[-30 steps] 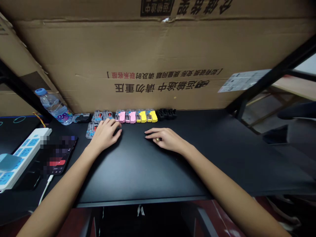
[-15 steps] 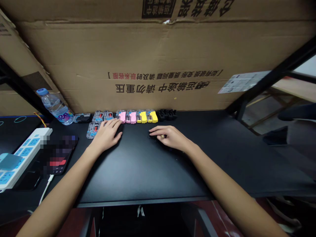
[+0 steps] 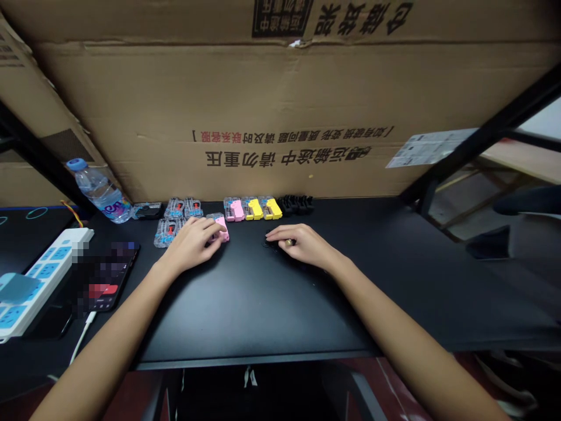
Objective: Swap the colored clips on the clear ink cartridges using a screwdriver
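Observation:
My left hand is closed around a pink-and-clear plastic piece, thumb on its near side and fingers over the top. This piece lies in front of the back row, where another pink-and-clear piece and two yellow-and-clear pieces stand side by side. Left of my fingers are several clear pieces with red and blue parts. My right hand, with a ring on one finger, rests on the black table. Its fingers are curled together over something small and dark, mostly hidden.
Black clip-like parts end the row on the right. A cardboard sheet walls off the back. At the left are a water bottle, a black-and-clear piece, a phone and a white power strip.
My left hand has taken hold of the left pink-and-clear piece and drawn it out of the row towards me. The right hand stays almost where it was.

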### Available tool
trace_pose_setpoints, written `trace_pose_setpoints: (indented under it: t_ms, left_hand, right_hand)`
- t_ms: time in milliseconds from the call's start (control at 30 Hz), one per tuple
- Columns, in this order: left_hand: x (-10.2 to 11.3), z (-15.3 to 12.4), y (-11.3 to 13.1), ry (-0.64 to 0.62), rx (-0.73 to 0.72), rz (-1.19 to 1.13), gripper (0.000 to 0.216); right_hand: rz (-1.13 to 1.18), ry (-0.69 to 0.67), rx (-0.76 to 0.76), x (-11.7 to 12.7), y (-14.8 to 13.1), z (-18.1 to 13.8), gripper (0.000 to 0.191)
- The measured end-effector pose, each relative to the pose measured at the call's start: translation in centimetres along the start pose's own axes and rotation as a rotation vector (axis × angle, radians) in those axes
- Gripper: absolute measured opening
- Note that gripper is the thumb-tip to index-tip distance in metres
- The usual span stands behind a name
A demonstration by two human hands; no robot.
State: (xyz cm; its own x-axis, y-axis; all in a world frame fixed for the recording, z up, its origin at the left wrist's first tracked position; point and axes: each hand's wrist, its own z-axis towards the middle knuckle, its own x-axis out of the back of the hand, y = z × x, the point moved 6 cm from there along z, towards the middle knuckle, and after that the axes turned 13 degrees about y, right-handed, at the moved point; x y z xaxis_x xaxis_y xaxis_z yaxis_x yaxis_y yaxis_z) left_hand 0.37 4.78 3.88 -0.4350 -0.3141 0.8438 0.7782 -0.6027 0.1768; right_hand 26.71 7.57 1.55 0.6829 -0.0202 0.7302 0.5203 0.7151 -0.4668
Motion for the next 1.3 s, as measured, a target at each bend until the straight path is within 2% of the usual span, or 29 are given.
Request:
trace_pose_setpoints:
  t_ms: [100, 267, 400, 600, 700, 800, 900, 1000, 1167, 1300]
  left_hand:
    - [0.5, 0.0, -0.1, 0.042, 0.019, 0.024, 0.036]
    - [-0.3, -0.7, -1.4, 0.002, 0.043, 0.071, 0.07]
    - [-1.0, -0.9, -1.6, -0.038, 0.046, 0.053, 0.072]
    - [-1.2, -0.8, -0.4, -0.039, 0.018, -0.044, 0.077]
    - [-1.2, -0.7, 0.2, -0.02, 0.012, -0.091, 0.077]
    - [-1.0, -0.6, 1.0, 0.0, 0.018, -0.136, 0.079]
    - [-1.0, -0.5, 1.7, 0.013, 0.044, -0.172, 0.082]
    - [-1.0, -0.4, 2.3, 0.014, 0.08, -0.217, 0.082]
    - [-0.8, -0.3, 2.7, 0.022, 0.156, -0.333, 0.078]
    - [-0.2, -0.2, 2.1, 0.026, 0.207, -0.492, 0.07]
  right_hand:
    - [-0.027, 0.042, -0.013, 0.2, 0.3, 0.0, 0.042]
    - [-0.235, 0.144, -0.106, 1.1, 1.4, 0.0, 0.044]
    - [-0.375, 0.105, -0.138, 0.8, 2.1, 0.1, 0.048]
    - [-0.357, 0.083, -0.116, 0.1, 2.6, 0.2, 0.047]
    - [-0.299, 0.108, -0.103, 0.2, 1.4, 0.3, 0.043]
    - [-0.163, 0.127, -0.041, 0.3, -1.5, 0.5, 0.042]
    - [-0.06, 0.051, 0.046, -0.6, -4.8, 0.5, 0.048]
    - [-0.06, 0.007, 0.138, -1.9, -6.7, 0.2, 0.046]
    - [-0.13, 0.086, 0.237, -2.9, -6.4, -0.6, 0.033]
    - [-0.158, 0.163, 0.181, -1.4, -4.7, -0.5, 0.029]
